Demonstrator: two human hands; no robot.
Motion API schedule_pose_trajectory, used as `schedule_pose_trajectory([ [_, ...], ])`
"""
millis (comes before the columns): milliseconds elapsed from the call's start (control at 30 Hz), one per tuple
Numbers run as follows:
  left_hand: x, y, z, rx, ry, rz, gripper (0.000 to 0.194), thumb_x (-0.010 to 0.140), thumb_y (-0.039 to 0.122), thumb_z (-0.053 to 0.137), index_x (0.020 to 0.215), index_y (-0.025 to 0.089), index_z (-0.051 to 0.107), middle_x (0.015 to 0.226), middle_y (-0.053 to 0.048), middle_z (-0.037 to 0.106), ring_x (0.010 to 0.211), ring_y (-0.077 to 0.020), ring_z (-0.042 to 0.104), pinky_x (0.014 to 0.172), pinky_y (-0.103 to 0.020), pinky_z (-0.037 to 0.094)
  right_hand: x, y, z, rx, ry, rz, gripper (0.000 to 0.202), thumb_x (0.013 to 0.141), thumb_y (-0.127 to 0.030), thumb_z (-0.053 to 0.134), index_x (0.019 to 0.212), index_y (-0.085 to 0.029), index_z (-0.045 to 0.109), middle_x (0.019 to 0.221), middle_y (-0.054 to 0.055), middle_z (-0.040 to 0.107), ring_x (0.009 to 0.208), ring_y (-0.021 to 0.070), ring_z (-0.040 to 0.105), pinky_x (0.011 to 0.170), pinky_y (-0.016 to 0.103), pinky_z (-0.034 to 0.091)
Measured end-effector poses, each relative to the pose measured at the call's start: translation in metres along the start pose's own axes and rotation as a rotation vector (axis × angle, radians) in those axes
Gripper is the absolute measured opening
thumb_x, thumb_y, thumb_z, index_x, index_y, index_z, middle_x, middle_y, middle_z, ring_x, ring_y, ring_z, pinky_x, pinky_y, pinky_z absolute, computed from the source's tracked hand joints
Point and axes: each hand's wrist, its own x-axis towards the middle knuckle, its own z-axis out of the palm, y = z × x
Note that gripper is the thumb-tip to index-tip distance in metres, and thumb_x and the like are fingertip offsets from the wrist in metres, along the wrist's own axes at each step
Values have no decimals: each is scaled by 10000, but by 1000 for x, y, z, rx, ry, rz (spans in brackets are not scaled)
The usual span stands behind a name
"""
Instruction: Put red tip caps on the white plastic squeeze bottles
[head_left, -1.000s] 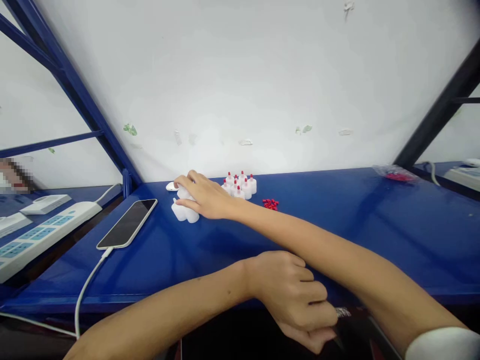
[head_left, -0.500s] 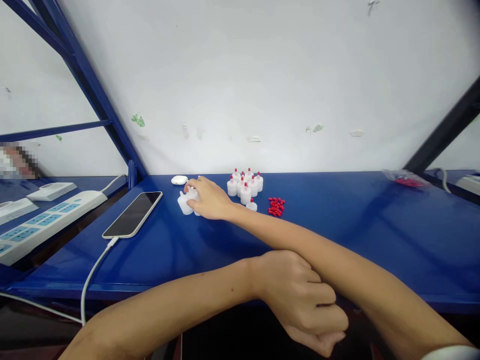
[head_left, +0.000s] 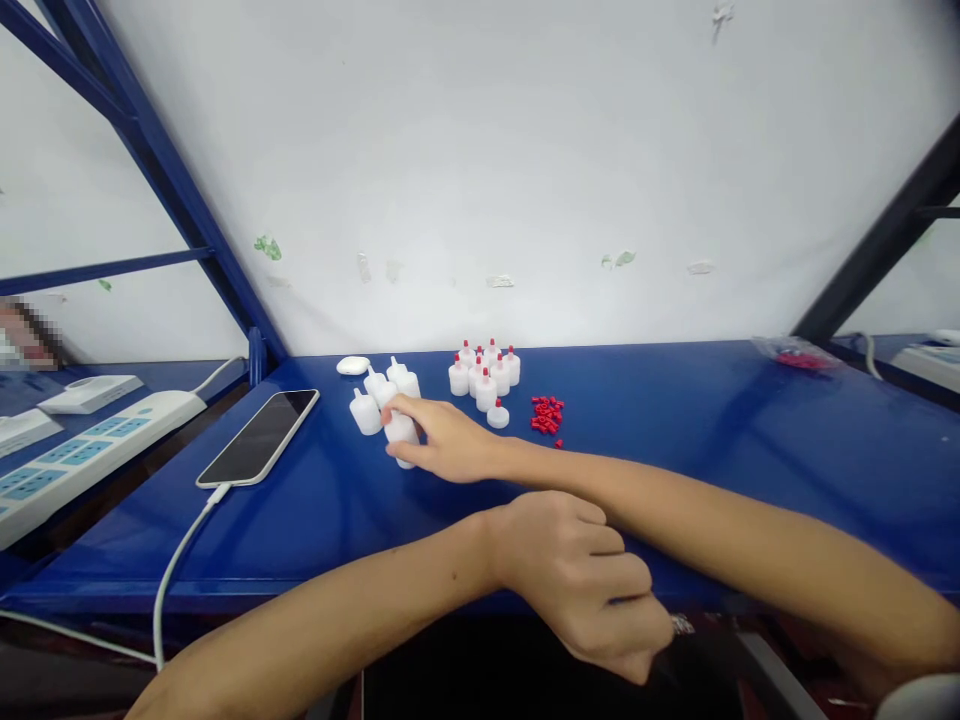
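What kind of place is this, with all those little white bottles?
It looks like a work table, maybe in a small workshop. The white bottles stand in groups, small red caps lie in a loose pile, and a long power strip is at the left.

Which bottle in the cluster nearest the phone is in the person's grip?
The frontmost white bottle, between the thumb and fingers of the right hand; the other white bottles in that cluster stand farther back, outside the grip.
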Motion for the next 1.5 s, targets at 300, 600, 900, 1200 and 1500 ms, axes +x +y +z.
schedule_pose_trajectory([
  [300,3,-14,-11,148,106,-125,220,782,238,548,570,198,508,481,61,365,414,-93,321,425,-276,256,-151,6,-84,155,-76,284,390,814,-332,704,1183,-227,636,1051,38,692,870,194,647,769,315,516],
  [600,-52,-62,-37,33,-461,-930,169,885,205,510,797,164,647,510,65,472,454,-71,416,516,-207,308,-191,62,-150,-374,107,310,320,909,-466,557,1132,-245,619,1244,116,614,1137,283,556,996,439,423],
  [900,-52,-65,-28,-148,-757,-1082,312,982,305,487,1204,182,669,664,8,669,563,-118,577,585,-220,382,-148,111,-149,-389,382,440,280,876,-340,506,1084,-180,602,1097,116,671,949,256,628,856,391,468],
  [1200,-55,-66,-28,-177,-758,-1009,257,982,309,508,1083,185,709,841,-27,736,729,-150,661,688,-237,449,-137,125,-139,-375,474,482,228,839,-355,555,987,-182,578,940,76,688,763,203,618,729,327,462],
  [1500,-54,-64,-27,-115,-444,-1072,252,968,337,535,1055,163,695,651,16,574,602,-104,495,613,-220,398,-132,98,-119,122,630,487,220,813,-384,583,922,-239,457,596,-43,559,456,156,540,462,262,413],
])
